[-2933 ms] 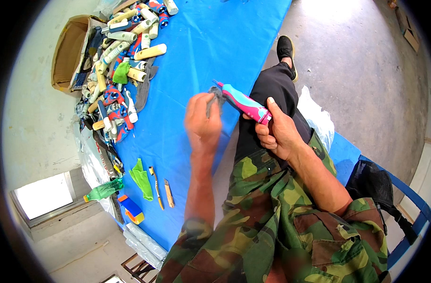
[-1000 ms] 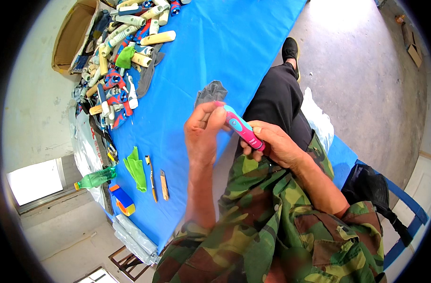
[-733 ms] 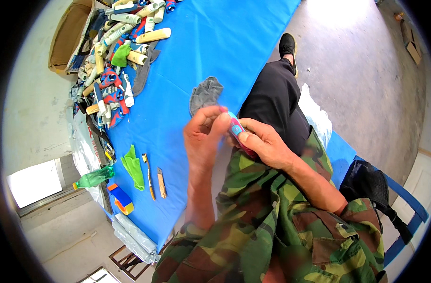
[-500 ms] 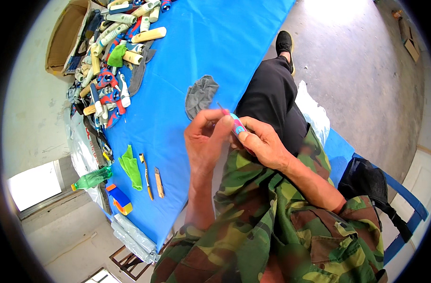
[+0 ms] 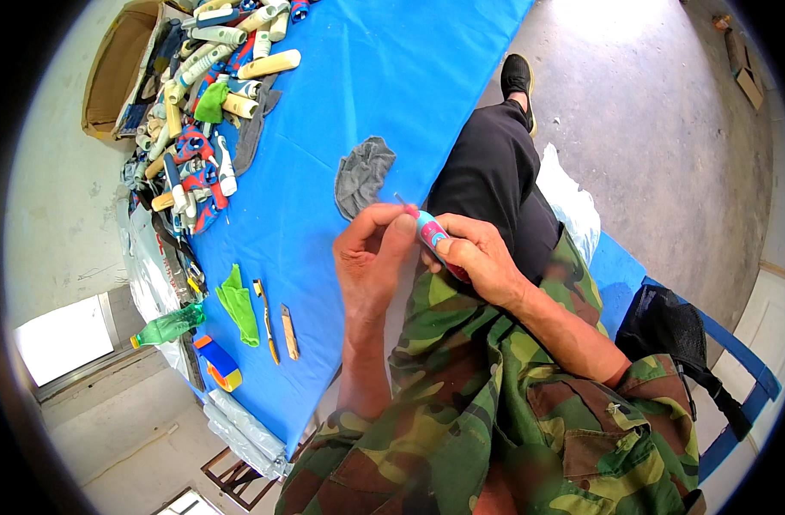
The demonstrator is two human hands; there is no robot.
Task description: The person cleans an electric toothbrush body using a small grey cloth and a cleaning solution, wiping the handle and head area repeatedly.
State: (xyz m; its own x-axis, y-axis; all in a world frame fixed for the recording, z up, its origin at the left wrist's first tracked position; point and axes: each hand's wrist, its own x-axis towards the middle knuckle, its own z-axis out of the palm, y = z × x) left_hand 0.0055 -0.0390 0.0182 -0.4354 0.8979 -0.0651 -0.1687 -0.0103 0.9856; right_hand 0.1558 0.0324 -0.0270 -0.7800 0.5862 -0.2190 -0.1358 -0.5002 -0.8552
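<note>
A pink and light-blue electric toothbrush handle [image 5: 431,233] is held over my lap, tilted, with a thin metal shaft at its upper end. My right hand [image 5: 478,257] is wrapped round its lower body, thumb on its face. Thumb and forefinger of my left hand [image 5: 373,253] pinch the pink neck just below the shaft; the exact contact is partly hidden by the fingertips. A crumpled grey cloth [image 5: 364,178] lies on the blue-covered table just beyond my left hand.
A heap of used electric toothbrush handles [image 5: 199,129] fills the table's far left beside a cardboard box [image 5: 118,77]. Nearer lie a green cloth [image 5: 239,307], a toothbrush [image 5: 266,322], a wooden-looking cutter [image 5: 289,332], a blue-orange block [image 5: 218,362] and a green bottle [image 5: 169,324].
The toothbrush handle has turned slightly in my hands, so more of its pink and blue body and its lower end show. Both hands stay in nearly the same place.
</note>
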